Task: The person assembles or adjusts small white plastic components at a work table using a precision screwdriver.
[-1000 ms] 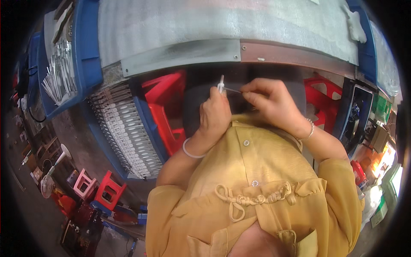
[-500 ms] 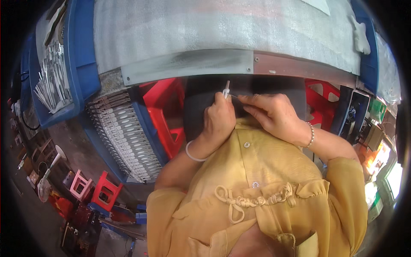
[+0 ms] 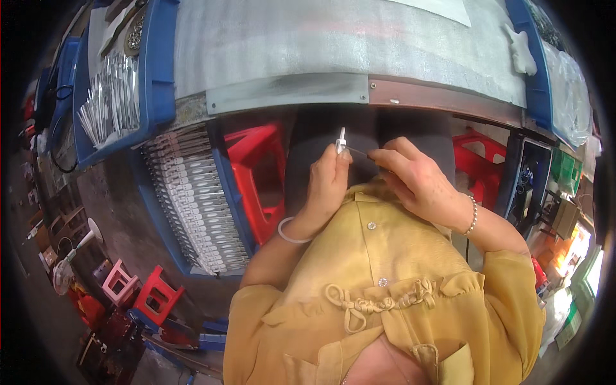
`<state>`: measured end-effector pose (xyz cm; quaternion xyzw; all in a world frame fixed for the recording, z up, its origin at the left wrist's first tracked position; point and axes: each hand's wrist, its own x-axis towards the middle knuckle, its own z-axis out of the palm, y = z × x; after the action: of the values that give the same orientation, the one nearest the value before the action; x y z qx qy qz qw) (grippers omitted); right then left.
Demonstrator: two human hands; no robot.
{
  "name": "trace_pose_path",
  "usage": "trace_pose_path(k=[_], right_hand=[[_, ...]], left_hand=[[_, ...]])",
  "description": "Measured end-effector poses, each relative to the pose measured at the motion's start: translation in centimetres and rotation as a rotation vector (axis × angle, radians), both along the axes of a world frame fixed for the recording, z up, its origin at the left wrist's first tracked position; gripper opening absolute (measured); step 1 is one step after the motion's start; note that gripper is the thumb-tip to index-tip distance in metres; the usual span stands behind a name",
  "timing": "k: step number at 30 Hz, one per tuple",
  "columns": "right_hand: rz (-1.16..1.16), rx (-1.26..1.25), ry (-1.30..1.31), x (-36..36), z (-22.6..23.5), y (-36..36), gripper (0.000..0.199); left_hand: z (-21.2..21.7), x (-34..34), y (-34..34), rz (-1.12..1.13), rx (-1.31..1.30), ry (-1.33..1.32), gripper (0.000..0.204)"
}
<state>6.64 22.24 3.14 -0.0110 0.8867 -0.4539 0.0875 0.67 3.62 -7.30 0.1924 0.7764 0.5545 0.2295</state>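
My left hand [image 3: 326, 183] is closed around a small white part [image 3: 341, 145] with a thin pale tip pointing up; its lower end is hidden in my fingers. From the right, my right hand [image 3: 423, 186] pinches a thin dark rod [image 3: 357, 153], whose far end reaches the white part. Whether the rod touches or enters it is too small to tell. Both hands are above my lap, just short of the workbench edge.
A covered workbench [image 3: 276, 45] spans the front. At its left end a blue bin [image 3: 162, 83] holds many slim metallic pieces [image 3: 115, 102]. Below stands a blue crate with rows of white-and-grey parts [image 3: 192, 199]. Red stools [image 3: 256, 170] flank my legs.
My right hand has moved slightly down and right, drawing away from the left one, so more of the rod shows. The left hand still grips the white part. The view has shifted a little.
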Motion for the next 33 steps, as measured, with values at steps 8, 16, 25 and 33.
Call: trace_pose_path(k=[8,16,25,33], right_hand=[[0.034,0.077,-0.001,0.9,-0.4,-0.1,0.041],[0.036,0.041,-0.020,0.5,-0.6,0.1,0.041],[-0.022,0.005,0.020,-0.1,-1.2,0.2,0.040],[0.124,0.250,-0.020,-0.9,-1.7,0.3,0.026]], left_hand=[[0.7,0.0,-0.2,0.019,-0.026,-0.228,0.022],[0.5,0.0,0.1,0.026,-0.058,-0.056,0.022],[0.7,-0.4,0.4,0.011,-0.070,-0.027,0.021],[0.3,-0.4,0.3,-0.032,-0.142,0.035,0.020]])
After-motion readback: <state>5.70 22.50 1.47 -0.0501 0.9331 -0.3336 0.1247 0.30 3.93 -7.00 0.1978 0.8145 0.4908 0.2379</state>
